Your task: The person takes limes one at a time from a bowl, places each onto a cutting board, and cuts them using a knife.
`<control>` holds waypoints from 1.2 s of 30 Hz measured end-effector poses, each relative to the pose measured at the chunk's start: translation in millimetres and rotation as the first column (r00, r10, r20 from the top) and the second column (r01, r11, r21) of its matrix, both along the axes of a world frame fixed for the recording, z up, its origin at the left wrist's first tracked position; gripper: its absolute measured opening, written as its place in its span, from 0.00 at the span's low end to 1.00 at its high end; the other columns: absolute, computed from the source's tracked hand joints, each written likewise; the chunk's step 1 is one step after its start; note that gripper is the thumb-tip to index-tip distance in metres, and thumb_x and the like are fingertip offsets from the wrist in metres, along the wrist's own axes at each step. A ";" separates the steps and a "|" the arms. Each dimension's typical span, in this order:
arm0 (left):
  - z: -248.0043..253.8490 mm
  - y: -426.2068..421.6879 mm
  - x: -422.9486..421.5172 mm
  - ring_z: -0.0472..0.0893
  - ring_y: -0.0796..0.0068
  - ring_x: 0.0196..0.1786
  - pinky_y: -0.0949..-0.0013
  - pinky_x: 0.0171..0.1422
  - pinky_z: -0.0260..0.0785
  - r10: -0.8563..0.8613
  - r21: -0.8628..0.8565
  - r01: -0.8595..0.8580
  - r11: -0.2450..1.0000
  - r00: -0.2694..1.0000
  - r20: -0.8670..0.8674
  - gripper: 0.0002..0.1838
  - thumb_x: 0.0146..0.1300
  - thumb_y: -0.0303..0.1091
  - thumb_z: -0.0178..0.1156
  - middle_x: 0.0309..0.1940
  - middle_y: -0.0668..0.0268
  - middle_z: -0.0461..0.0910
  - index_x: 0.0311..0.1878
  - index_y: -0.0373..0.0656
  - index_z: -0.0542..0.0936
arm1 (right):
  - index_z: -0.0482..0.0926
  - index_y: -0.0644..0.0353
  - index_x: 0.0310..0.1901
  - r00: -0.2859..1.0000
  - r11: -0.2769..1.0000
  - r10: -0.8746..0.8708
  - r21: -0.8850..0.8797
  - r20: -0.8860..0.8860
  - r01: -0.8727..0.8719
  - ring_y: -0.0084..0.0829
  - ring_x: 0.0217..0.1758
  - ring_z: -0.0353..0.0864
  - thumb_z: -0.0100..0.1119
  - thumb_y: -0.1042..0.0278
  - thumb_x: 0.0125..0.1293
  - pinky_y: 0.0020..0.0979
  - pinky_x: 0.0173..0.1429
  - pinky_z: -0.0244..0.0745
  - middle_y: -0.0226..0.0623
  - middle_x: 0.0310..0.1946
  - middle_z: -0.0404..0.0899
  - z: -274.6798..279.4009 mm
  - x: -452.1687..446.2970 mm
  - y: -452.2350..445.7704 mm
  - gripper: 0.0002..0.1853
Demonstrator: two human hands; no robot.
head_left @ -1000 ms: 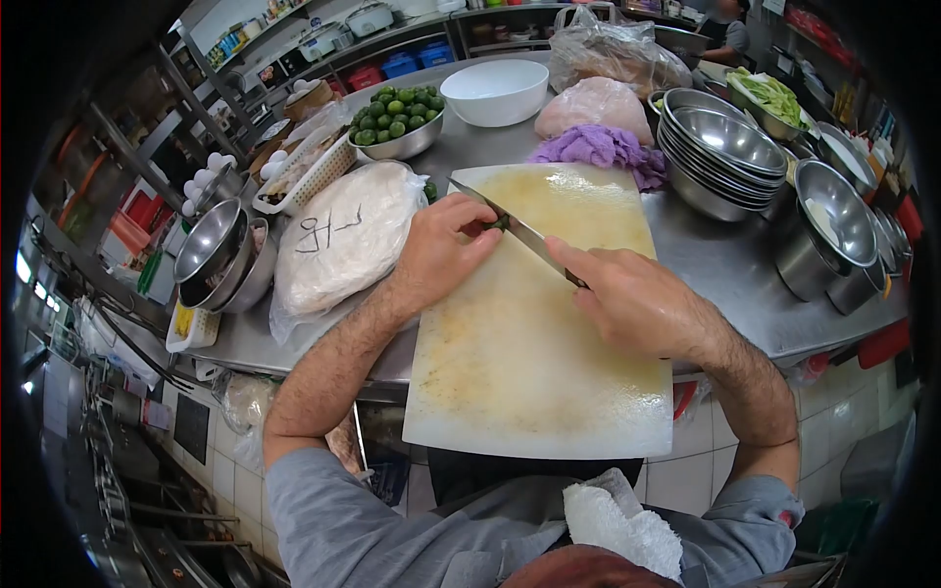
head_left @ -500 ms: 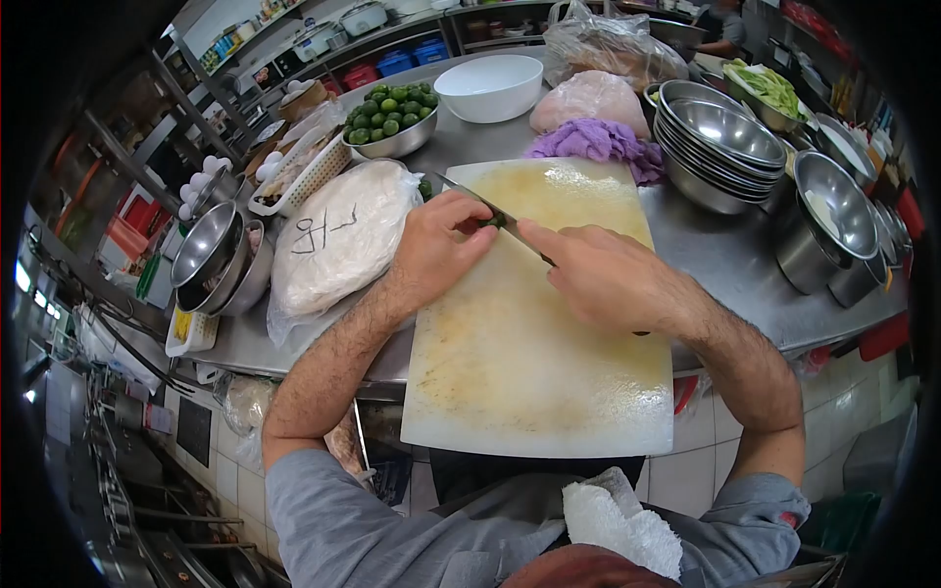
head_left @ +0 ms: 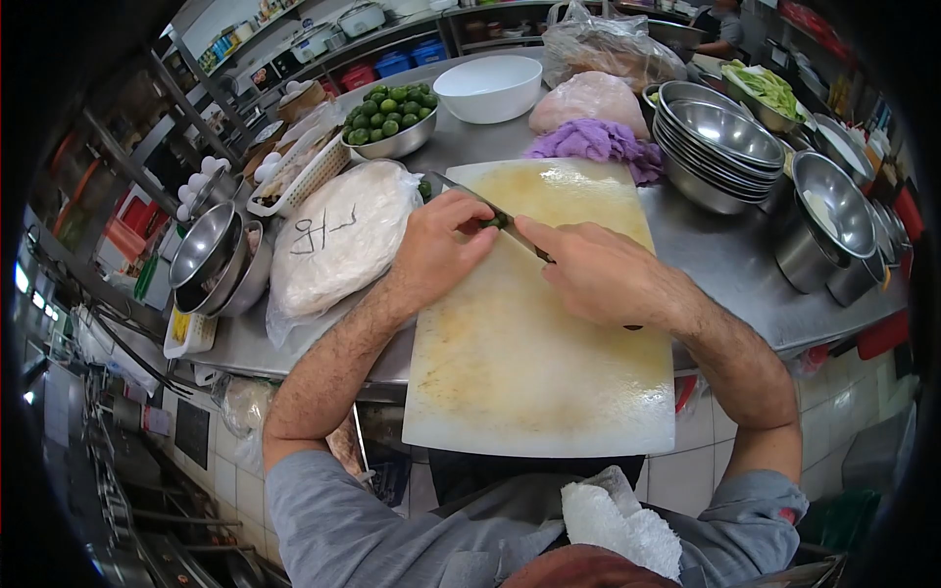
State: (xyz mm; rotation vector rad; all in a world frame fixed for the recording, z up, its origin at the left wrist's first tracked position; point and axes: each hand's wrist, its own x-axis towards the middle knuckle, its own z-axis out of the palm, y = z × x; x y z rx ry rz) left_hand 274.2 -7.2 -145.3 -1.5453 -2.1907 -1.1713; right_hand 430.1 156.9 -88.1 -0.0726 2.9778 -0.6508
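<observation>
My left hand (head_left: pixel 439 240) is closed in a pinch on a small green lime (head_left: pixel 498 221), which shows only partly between the fingertips and the blade. In my right hand (head_left: pixel 610 274) is a kitchen knife (head_left: pixel 522 237). Its handle is wrapped by the fingers, with the dark butt end showing below the palm. The blade points up and left, touching or very close to the lime. Both hands are over a stained white cutting board (head_left: pixel 529 392). Beyond my left hand, a steel bowl (head_left: pixel 397 146) is heaped with green limes (head_left: pixel 390 113).
A plastic-wrapped white bundle (head_left: pixel 338 240) with black writing lies left of the board. Behind it stands a white bowl (head_left: pixel 488 88). A purple cloth (head_left: pixel 598 144) touches the board's far edge. Stacked steel bowls (head_left: pixel 720 142) stand at the right. A co-worker (head_left: pixel 720 29) is at the back.
My right hand and the knife have shifted very slightly left and up. My left hand keeps its pinch on the lime in nearly the same spot.
</observation>
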 end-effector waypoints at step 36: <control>49.4 15.5 -101.3 0.82 0.59 0.48 0.58 0.53 0.73 0.125 -0.776 -0.470 0.420 0.877 -0.464 0.18 0.47 0.32 0.67 0.43 0.59 0.85 0.45 0.42 0.83 | 0.66 0.67 0.67 0.836 0.977 -0.167 -0.201 -0.523 0.070 0.49 0.64 0.74 0.55 0.73 0.63 0.38 0.67 0.66 0.55 0.59 0.76 -14.0 2.4 45.7 0.29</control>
